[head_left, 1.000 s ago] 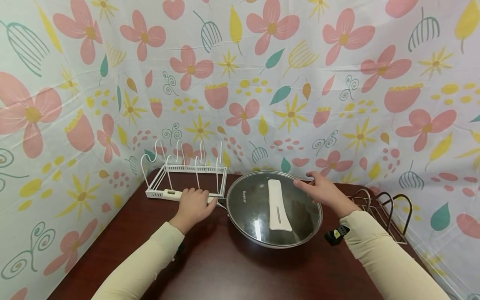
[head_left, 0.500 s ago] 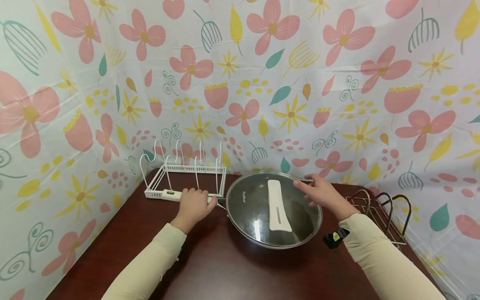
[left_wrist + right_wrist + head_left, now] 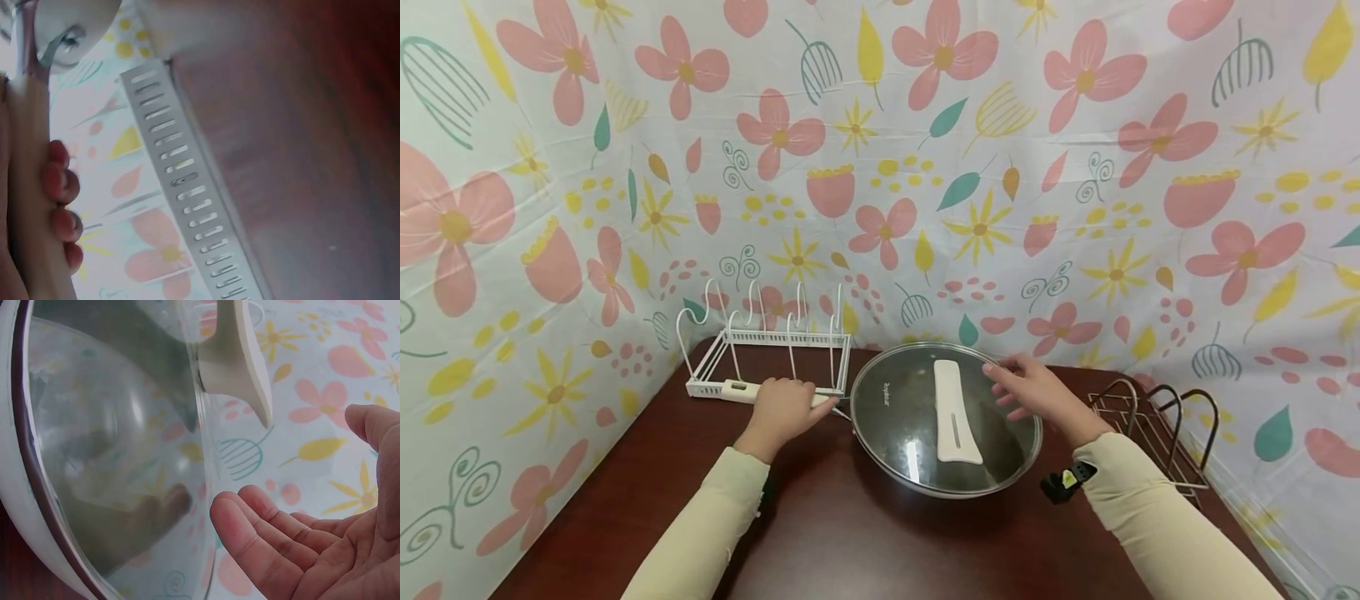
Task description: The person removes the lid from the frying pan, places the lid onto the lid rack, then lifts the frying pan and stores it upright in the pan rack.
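Lidded pan on a worktop, with one hand at each side. The pan (image 3: 951,495) stands on the worktop (image 3: 835,550) between a white rack (image 3: 790,337) and a brown rack (image 3: 1180,433); its glass lid (image 3: 895,442) is in place. The left hand (image 3: 782,412) grips the handle (image 3: 741,391), which points left, beside the white rack's near rail. The right hand (image 3: 1030,392) holds nothing, its fingers relaxed and parted above the lid's right side.

The governing relation is probably that of right hand to grip (image 3: 955,417): the grip lies just left of the fingertips, apart from them, its long axis running from the far rim toward the person. The right hand is the nearer.

Reflections and dark glass obscure the pan's interior. The left-wrist view is blurred and cuts off the handle; whether handle and rail touch cannot be told. The right sleeve (image 3: 1157,508) partly hides the brown rack.
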Demonstrator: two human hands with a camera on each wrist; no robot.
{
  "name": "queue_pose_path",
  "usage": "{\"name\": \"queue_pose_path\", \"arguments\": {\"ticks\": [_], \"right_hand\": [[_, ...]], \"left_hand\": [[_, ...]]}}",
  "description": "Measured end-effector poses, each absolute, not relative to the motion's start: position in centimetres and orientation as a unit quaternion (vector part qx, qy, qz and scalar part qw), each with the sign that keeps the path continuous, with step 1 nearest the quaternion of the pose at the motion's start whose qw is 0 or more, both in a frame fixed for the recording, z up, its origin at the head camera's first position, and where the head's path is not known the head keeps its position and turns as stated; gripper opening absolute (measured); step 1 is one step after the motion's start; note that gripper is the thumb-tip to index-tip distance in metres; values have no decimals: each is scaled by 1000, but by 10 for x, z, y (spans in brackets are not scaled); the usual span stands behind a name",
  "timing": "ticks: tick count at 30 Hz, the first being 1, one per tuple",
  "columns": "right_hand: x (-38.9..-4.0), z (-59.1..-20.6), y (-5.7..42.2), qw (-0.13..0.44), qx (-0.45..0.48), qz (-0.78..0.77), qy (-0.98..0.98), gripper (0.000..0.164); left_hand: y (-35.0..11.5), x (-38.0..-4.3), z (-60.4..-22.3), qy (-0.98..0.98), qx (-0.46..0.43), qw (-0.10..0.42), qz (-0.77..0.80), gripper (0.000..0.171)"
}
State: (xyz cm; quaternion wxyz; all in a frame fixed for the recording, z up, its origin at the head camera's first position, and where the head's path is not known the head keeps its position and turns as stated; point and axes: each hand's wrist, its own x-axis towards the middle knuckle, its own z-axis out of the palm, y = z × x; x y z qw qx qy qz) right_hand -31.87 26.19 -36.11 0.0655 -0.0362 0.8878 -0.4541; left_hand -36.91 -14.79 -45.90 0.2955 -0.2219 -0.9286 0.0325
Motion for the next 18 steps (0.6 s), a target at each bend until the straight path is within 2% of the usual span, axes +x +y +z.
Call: {"name": "queue_pose_path", "arguments": {"ticks": [6,12,18], "right_hand": [[-318,-363,257,74,-26,-464,882,84],[-317,-364,253,76,-21,-477,875,81],[-315,-365,251,98,-15,-518,849,80]], "left_hand": [[-152,-368,-452,-941,-241,237,26,57],[-152,-370,-452,-947,-227,221,60,38],[-150,-369,-452,-955,-209,206,52,35]]}}
